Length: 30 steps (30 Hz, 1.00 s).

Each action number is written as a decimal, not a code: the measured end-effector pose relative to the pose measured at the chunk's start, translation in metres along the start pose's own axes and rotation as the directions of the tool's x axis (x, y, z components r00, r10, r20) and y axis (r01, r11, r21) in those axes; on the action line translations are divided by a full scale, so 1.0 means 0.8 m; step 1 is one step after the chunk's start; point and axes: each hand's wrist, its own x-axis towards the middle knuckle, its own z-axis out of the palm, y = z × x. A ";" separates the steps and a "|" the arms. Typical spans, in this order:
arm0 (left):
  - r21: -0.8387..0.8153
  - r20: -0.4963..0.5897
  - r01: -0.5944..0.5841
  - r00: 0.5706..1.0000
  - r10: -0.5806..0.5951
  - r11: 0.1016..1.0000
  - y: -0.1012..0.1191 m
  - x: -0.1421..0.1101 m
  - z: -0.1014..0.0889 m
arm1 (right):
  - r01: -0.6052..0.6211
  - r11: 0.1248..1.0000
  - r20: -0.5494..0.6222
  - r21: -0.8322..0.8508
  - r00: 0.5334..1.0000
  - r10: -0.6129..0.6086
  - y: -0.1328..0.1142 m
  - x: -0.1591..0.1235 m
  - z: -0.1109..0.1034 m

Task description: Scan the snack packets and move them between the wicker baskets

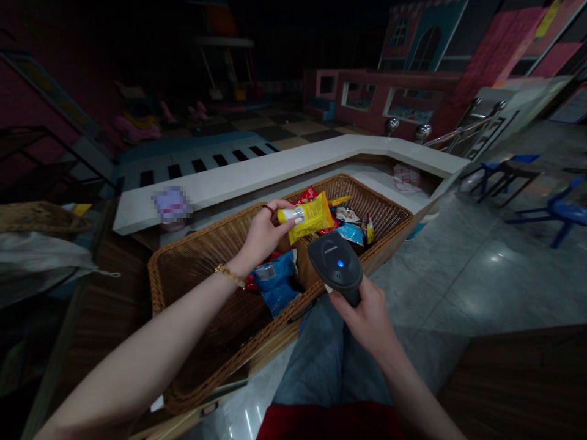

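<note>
Above a basket (202,247), one yellow packet (316,215) and a scanner (334,260) are held.
Packet is pinched by left hand (266,232), scanner gripped by right hand (369,311); other packets (277,281) are left inside.

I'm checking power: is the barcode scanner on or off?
On: a blue light glows atop the barcode scanner in the right hand.
</note>
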 end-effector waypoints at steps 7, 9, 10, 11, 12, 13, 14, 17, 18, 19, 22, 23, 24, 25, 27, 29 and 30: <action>-0.023 0.034 0.089 0.996 -0.088 0.996 0.000 -0.001 -0.002 | -0.023 0.999 0.029 0.026 0.999 0.022 -0.007 0.002 0.002; -0.027 0.023 0.097 0.995 -0.096 0.995 0.001 -0.001 -0.002 | -0.017 1.000 0.030 0.024 0.999 0.016 -0.007 0.002 0.003; -0.038 0.020 0.101 0.995 -0.100 0.994 0.002 -0.002 -0.002 | -0.013 1.000 0.030 0.023 0.999 0.012 -0.007 0.001 0.003; -0.052 0.021 0.105 0.994 -0.104 0.993 0.004 -0.002 -0.002 | -0.009 1.000 0.031 0.023 0.999 0.008 -0.007 0.001 0.003; -0.064 0.025 0.109 0.994 -0.108 0.992 0.005 -0.002 -0.002 | -0.008 1.000 0.032 0.023 0.999 0.007 -0.006 0.001 0.003; -0.070 0.026 0.109 0.994 -0.107 0.992 0.007 -0.003 -0.003 | -0.010 1.000 0.031 0.024 0.999 0.009 -0.006 0.001 0.003; -0.068 0.026 0.104 0.994 -0.103 0.992 0.008 -0.003 -0.003 | -0.013 1.000 0.031 0.027 0.999 0.013 -0.006 0.001 0.003; -0.036 0.019 0.083 0.996 -0.082 0.996 0.008 -0.002 -0.003 | -0.020 0.999 0.024 0.034 1.000 0.019 -0.006 0.001 0.002; -0.026 0.017 0.083 0.996 -0.083 0.996 0.007 -0.001 -0.002 | -0.018 0.999 0.022 0.034 1.000 0.017 -0.007 0.001 0.002; -0.020 0.016 0.089 0.996 -0.089 0.996 0.007 0.000 -0.002 | -0.013 0.999 0.021 0.034 1.000 0.013 -0.007 0.002 0.002; -0.039 0.023 0.121 0.992 -0.120 0.992 0.004 0.001 -0.002 | -0.006 0.999 0.024 0.034 1.000 0.005 -0.008 0.002 0.002; -0.050 0.026 0.123 0.992 -0.122 0.991 0.003 0.001 -0.002 | -0.006 0.999 0.026 0.036 1.000 0.005 -0.008 0.002 0.002; -0.057 0.027 0.117 0.993 -0.115 0.992 0.003 0.001 -0.002 | -0.008 0.999 0.026 0.037 1.000 0.007 -0.008 0.002 0.002; -0.059 0.024 0.106 0.994 -0.104 0.993 0.003 0.000 -0.002 | -0.011 0.999 0.026 0.038 1.000 0.010 -0.008 0.001 0.002; -0.052 0.020 0.084 0.996 -0.084 0.995 0.003 -0.001 -0.001 | -0.017 0.999 0.026 0.035 1.000 0.016 -0.007 0.001 0.003; -0.046 0.018 0.079 0.997 -0.078 0.996 0.006 -0.003 -0.001 | -0.020 0.999 0.026 0.026 0.999 0.019 -0.006 0.000 0.003; -0.047 0.015 0.081 0.997 -0.080 0.996 0.008 -0.003 -0.002 | -0.021 1.000 0.026 0.022 0.999 0.021 -0.005 -0.001 0.003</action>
